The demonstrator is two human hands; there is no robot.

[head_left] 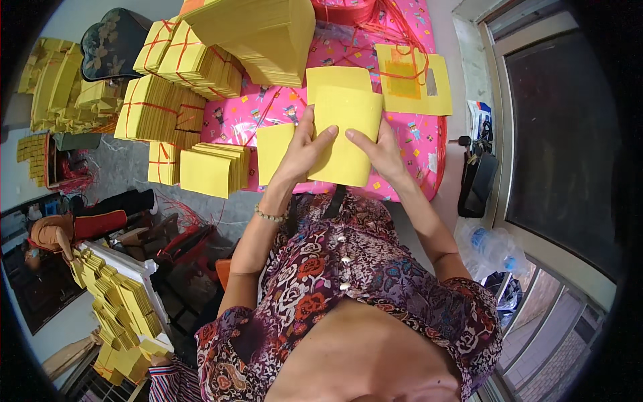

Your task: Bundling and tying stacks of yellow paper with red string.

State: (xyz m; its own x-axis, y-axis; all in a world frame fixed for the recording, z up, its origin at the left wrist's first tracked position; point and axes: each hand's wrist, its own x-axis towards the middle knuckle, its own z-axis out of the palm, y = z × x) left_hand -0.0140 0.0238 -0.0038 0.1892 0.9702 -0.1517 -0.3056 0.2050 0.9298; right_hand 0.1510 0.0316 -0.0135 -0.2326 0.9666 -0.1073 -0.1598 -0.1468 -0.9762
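Note:
Between my left hand [306,149] and my right hand [376,146] is a sheaf of yellow paper [347,137], slightly curved and tilted over the table. Both thumbs press on its front face, while the other fingers go behind it and are mostly hidden. Just beyond it lies another yellow sheet or stack [338,77], partly covered. A further yellow paper piece [274,151] rests on the table beside my left hand. To the right, a yellow sheet with an orange-yellow square [403,79] lies flat, a strand of red string crossing it.
Red-tied yellow bundles [151,107] and a tall paper stack [268,40] crowd the left of the pink patterned table cover [321,50]. Red string [348,10] lies at the back. Keys and a dark case [477,184] sit on the right ledge. Other people work at the lower left.

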